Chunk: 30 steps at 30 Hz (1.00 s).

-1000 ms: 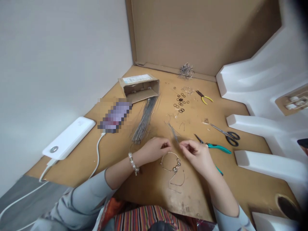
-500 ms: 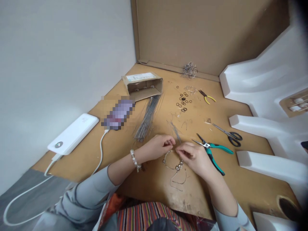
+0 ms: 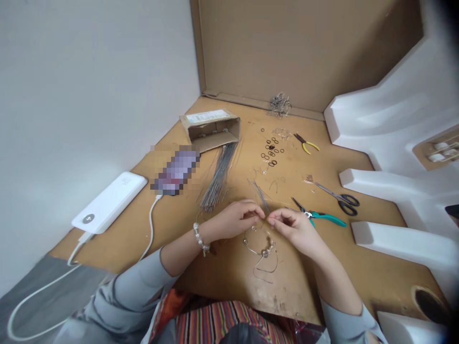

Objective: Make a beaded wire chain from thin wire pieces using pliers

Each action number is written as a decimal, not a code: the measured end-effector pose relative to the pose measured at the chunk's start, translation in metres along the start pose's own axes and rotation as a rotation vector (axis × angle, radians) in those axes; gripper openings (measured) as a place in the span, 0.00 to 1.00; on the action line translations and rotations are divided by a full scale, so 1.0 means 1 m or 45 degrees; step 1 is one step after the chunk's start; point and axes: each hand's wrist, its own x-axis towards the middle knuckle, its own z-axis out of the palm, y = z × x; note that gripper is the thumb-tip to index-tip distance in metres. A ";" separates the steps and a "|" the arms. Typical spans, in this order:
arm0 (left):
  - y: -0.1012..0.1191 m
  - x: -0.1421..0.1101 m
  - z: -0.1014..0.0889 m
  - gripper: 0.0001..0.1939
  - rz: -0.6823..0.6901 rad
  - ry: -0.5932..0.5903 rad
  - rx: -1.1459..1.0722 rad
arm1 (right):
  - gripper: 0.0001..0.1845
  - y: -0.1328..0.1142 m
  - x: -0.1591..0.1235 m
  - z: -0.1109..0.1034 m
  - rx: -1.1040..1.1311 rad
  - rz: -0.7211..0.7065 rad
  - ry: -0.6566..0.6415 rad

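Note:
My left hand (image 3: 241, 220), with a bead bracelet (image 3: 201, 239) on its wrist, is closed in a pinch at the fingertips. My right hand (image 3: 294, 229) pinches thumb against forefinger right beside it. Both seem to grip the thin wire of a beaded wire loop (image 3: 266, 252), whose several clear beads hang below the fingers. The wire's exact ends between the fingertips are too fine to make out. A loose bent wire (image 3: 264, 271) shows beneath the loop. Teal-handled long-nose pliers (image 3: 328, 218) lie just beyond my right hand, which covers their lower handle.
Ahead lie a bundle of thin wires (image 3: 218, 179), an open small cardboard box (image 3: 210, 117), several dark rings (image 3: 271, 154) and a wire tangle (image 3: 279, 105). To the right are scissors (image 3: 339, 197) and yellow pliers (image 3: 306, 143); on the left, a power bank (image 3: 109, 203) and a phone (image 3: 177, 169).
My right hand has turned and shifted slightly right, its pinch now level with my left fingertips. It covers more of the teal pliers. The beaded loop has swung a little.

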 end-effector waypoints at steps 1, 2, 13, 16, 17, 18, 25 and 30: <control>0.001 0.000 0.001 0.08 -0.016 -0.006 -0.085 | 0.11 -0.001 0.000 0.001 0.022 0.007 0.004; 0.002 0.000 0.002 0.08 -0.033 -0.012 -0.184 | 0.11 -0.002 0.000 0.002 0.047 0.013 0.003; 0.001 0.000 0.001 0.07 -0.086 0.061 -0.414 | 0.14 -0.007 0.002 0.005 0.373 0.176 0.066; 0.003 0.000 -0.003 0.07 -0.053 0.178 -0.351 | 0.20 -0.004 0.003 0.008 0.463 0.260 -0.051; 0.003 0.000 -0.004 0.08 -0.051 0.222 -0.359 | 0.23 -0.003 0.003 0.010 0.491 0.285 -0.118; 0.003 0.000 -0.004 0.08 -0.050 0.266 -0.376 | 0.24 -0.002 0.003 0.012 0.512 0.306 -0.175; 0.000 0.001 -0.005 0.10 -0.046 0.464 -0.504 | 0.15 -0.002 0.005 0.015 0.668 0.397 -0.086; 0.000 0.001 -0.004 0.11 -0.030 0.486 -0.431 | 0.14 -0.004 0.005 0.012 0.822 0.402 -0.039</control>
